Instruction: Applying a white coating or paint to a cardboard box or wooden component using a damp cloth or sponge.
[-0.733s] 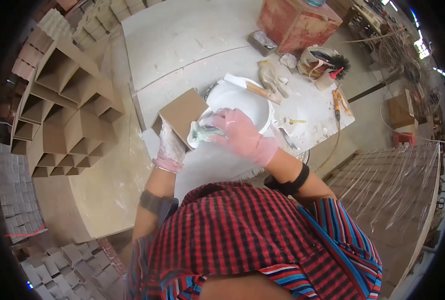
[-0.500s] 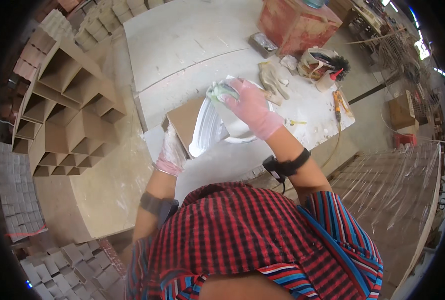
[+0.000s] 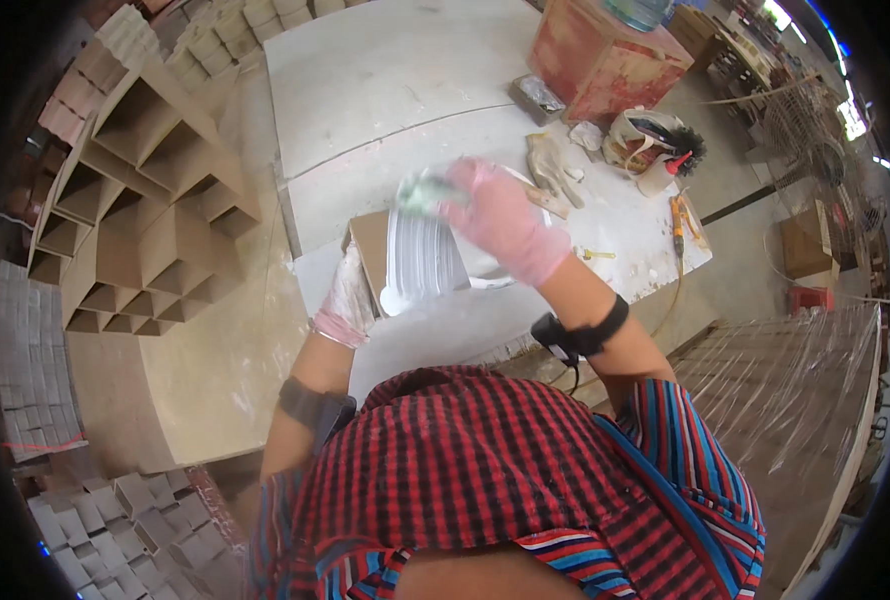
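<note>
- Your right hand (image 3: 500,218) has swept up since a moment ago: it was low over the white face and now sits at the panel's far top edge, clenched round a pale green sponge (image 3: 420,190), blurred with motion.
- That stroke has left fresh streaks of white coating across the brown panel (image 3: 415,262), so most of its upper face reads as covered; only the left strip shows bare brown.
- Your left hand (image 3: 348,298), in a stained pink glove, grips the panel's near left edge and holds it tilted up off the white worktable (image 3: 395,80).
- A white basin (image 3: 485,275) sits just behind the panel, mostly hidden by it.
- Further right on the table lie a pair of work gloves (image 3: 548,165), a red-handled brush (image 3: 677,158) and a red box (image 3: 605,55).
- To your left stand stacked brown lattice frames (image 3: 135,215) on a dusty concrete floor, grey blocks below them; wire mesh lies to your right.
</note>
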### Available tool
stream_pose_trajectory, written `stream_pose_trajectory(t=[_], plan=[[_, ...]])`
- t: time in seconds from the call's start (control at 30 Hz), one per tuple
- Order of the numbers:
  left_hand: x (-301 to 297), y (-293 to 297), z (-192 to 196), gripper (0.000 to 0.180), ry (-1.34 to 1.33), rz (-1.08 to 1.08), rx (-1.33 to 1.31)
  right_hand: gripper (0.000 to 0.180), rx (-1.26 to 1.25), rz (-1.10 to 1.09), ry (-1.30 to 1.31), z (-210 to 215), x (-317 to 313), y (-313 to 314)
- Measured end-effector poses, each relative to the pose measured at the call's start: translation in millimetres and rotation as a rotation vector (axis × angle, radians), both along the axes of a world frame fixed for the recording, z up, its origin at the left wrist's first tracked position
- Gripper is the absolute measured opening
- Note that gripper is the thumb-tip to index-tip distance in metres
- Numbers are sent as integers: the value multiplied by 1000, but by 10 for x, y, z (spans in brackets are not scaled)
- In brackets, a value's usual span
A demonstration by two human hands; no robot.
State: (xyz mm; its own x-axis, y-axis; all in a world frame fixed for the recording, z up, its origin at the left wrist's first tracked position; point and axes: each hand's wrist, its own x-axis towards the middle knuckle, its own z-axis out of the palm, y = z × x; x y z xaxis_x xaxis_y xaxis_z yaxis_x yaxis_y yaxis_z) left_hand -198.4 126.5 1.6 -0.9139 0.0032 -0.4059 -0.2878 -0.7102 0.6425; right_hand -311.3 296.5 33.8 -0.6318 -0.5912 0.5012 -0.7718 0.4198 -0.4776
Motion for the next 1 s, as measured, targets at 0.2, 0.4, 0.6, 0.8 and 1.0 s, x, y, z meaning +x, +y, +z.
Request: stream_pose_trajectory(t=[0.2, 0.4, 0.6, 0.8, 1.0], plan=[[-4, -188, -30, 47, 307, -342, 395, 29, 204, 365, 58, 259, 575, -66], [1, -54, -15, 42, -4, -116, 128, 27, 150, 87, 149, 194, -44, -270], [6, -188, -140, 41, 13, -45, 43, 25, 100, 150, 122, 262, 324, -224], [21, -279, -229, 42, 302, -276, -497, 31, 179, 293, 147, 204, 414, -281], [95, -265, -251, 37, 104, -83, 139, 36, 24, -108, -213, 328, -166, -226]])
